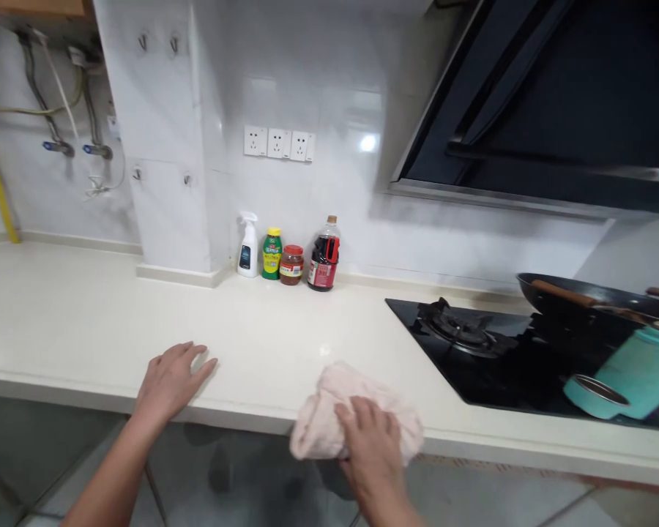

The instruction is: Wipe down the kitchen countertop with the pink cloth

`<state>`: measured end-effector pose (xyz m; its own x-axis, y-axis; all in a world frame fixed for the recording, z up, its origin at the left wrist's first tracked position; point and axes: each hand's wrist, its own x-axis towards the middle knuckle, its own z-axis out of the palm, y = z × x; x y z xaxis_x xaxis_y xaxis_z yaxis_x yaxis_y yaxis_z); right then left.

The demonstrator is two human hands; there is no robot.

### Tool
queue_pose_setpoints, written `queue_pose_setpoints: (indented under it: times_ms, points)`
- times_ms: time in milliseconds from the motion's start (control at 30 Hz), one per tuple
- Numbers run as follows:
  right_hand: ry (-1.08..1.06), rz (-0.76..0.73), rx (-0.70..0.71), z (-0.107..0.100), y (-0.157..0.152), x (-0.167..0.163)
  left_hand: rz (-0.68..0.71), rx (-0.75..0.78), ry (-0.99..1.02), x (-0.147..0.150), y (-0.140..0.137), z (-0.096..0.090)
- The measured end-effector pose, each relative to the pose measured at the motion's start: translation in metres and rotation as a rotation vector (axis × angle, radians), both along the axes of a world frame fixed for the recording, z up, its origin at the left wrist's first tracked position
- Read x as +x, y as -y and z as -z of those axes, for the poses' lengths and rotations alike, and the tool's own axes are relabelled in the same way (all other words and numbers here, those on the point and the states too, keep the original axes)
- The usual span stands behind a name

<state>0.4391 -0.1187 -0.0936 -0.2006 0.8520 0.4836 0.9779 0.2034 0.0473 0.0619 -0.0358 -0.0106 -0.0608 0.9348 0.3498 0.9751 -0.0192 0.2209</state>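
Observation:
My right hand [370, 439] presses on a pale pink cloth [329, 406] at the front edge of the white countertop [241, 337]. Part of the cloth hangs over that edge, and the fingers lie across its top. Farther left, my left hand [173, 380] rests on the counter near the edge, with its fingers and thumb apart and nothing held.
Against the back wall stand a white spray bottle [247, 247], a green bottle [272, 254], a red-lidded jar [291, 265] and a dark sauce bottle [324, 256]. To the right are a gas hob [417, 322], a wok [538, 293] and a turquoise container [645, 373], beneath a range hood [554, 110].

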Motion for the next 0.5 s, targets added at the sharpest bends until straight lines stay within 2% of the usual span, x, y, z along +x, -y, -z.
queue_pose_setpoints:
  times_ms: [100, 233, 300, 367, 433, 500]
  points:
    - [0.021, -0.169, -0.003, -0.011, -0.009, -0.073, 0.016, 0.048, 0.027, -0.006, -0.003, 0.004]
    - [0.027, -0.282, -0.008, -0.022, -0.02, -0.123, 0.107, 0.221, 0.174, -0.004, 0.005, 0.006]
    - [0.023, -0.314, -0.016, -0.025, -0.024, -0.133, 0.235, 0.347, 0.254, 0.011, 0.021, 0.008]
    - [0.016, -0.337, -0.059, -0.031, -0.025, -0.137, 0.41, 0.41, 0.258, 0.037, 0.042, 0.013]
    - [-0.004, -0.365, -0.136, -0.04, -0.021, -0.131, 0.586, 0.379, 0.171, 0.067, 0.062, 0.02]
    - [-0.032, -0.476, -0.199, -0.048, -0.014, -0.113, 0.694, 0.303, 0.051, 0.092, 0.075, 0.029]
